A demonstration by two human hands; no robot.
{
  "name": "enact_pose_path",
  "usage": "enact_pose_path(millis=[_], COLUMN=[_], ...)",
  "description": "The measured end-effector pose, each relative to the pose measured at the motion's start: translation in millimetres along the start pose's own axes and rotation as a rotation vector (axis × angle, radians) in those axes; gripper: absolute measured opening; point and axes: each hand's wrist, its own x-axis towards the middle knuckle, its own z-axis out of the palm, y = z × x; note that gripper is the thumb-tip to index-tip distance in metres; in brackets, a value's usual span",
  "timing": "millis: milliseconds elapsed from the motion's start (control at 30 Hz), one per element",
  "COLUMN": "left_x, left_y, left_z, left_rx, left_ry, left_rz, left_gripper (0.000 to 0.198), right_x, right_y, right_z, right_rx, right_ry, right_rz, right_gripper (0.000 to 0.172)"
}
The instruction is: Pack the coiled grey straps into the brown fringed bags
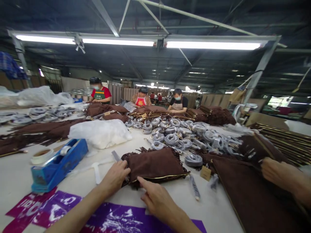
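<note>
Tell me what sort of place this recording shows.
Probably a factory workshop for fabric goods. Heaps of coiled grey straps and brown fringed pieces cover much of a large white table, and people in aprons stand or sit beyond it, with long strip lights overhead.

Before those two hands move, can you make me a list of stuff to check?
1. Left hand on the small brown bag: ok, its fingers are at the bag's left end.
2. Right hand at the gold edge: ok, a fingertip is by its left part.
3. Blue tape dispenser out of the way: ok, it stands apart from the left arm.
4. Other person's hand away from the small bag: ok, it is far over on the right.
5. Purple plastic not touching the arms: cannot tell, they overlap in this view.
</note>
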Motion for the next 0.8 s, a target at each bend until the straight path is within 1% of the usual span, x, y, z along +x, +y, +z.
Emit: enact_pose_path(millis=[33, 100, 200, 267, 333, 367, 400, 467, 500, 567, 633, 700, 767, 800], left_x=[3, 7, 13, 19, 26, 29, 32, 36, 38, 40, 42, 45, 48, 50], left_y=[-1, -6, -16, -24, -32, -35, -39, -44, -46, -48, -49, -46, -38, -30], left_z=[-3.2, -11.0, -21.9, -27.3, -31.1, -32.3, -32.7, -30.8, -28.5, -21.9, -15.5, -13.0, -16.8, -21.1], left_rx=[0.017, 0.026, 0.040, 0.047, 0.051, 0.051, 0.051, 0.051, 0.050, 0.047, 0.051, 0.084, 0.137, 0.146], left_ry=[-0.008, -0.025, -0.036, -0.034, -0.024, -0.018, -0.013, -0.012, -0.014, -0.029, -0.046, -0.051, -0.010, 0.024], left_rz=[0.024, 0.058, 0.042, 0.003, -0.026, -0.033, -0.036, -0.037, -0.033, -0.026, -0.039, -0.080, -0.127, -0.148], left_gripper=[0.025, 0.024, 0.029, 0.031, 0.033, 0.034, 0.034, 0.035, 0.035, 0.036, 0.037, 0.038, 0.039, 0.039], right_x=[6, 17, 27, 30, 29, 26, 21, 6, -5, -28, -48, -59, -62, -61], right_y=[5, 15, 24, 25, 29, 35, 43, 68, 82, 109, 128, 137, 138, 136], right_z=[1, 2, 3, -2, -13, -22, -32, -56, -67, -84, -90, -88, -84, -82], right_rx=[0.029, 0.058, 0.033, 0.007, -0.032, -0.069, -0.113, -0.201, -0.237, -0.278, -0.295, -0.306, -0.325, -0.336], right_ry=[0.007, 0.036, 0.105, 0.164, 0.238, 0.286, 0.336, 0.411, 0.427, 0.386, 0.293, 0.213, 0.169, 0.154], right_rz=[-0.047, -0.096, -0.065, -0.055, -0.025, 0.021, 0.084, 0.232, 0.296, 0.367, 0.375, 0.352, 0.341, 0.341], right_gripper=[0.061, 0.063, 0.065, 0.060, 0.045, 0.039, 0.037, 0.041, 0.044, 0.048, 0.050, 0.051, 0.048, 0.045])
